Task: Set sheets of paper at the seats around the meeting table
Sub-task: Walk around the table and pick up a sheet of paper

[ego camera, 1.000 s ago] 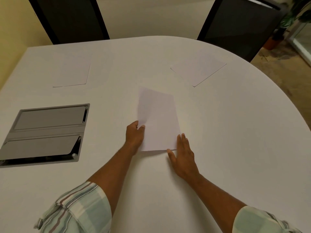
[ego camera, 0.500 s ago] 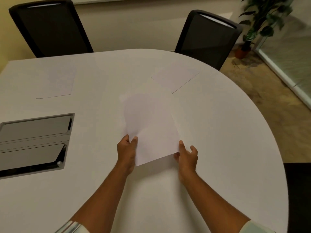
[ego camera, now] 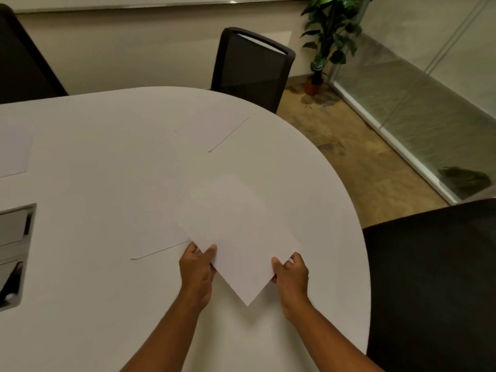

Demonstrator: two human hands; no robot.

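Both hands hold one white sheet of paper [ego camera: 239,237] just above the white meeting table [ego camera: 107,304], turned so a corner points toward me. My left hand [ego camera: 197,269] pinches its lower left edge and my right hand [ego camera: 290,275] pinches its lower right edge. A second sheet [ego camera: 155,224] lies flat on the table, partly under the held one on the left. Another sheet [ego camera: 212,130] lies in front of the far chair [ego camera: 252,68]. One more sheet [ego camera: 13,154] is at the left edge.
A black chair [ego camera: 429,277] stands at the table's right side, close to my right hand. Another dark chair [ego camera: 21,57] is at the far left. A grey cable box [ego camera: 13,251] is set into the table. A potted plant [ego camera: 330,30] and a glass wall [ego camera: 429,108] are beyond.
The sheet was lifted off the table and swung to the right, toward the right-hand chair. A sheet now shows lying where the hands were. My view has turned right.
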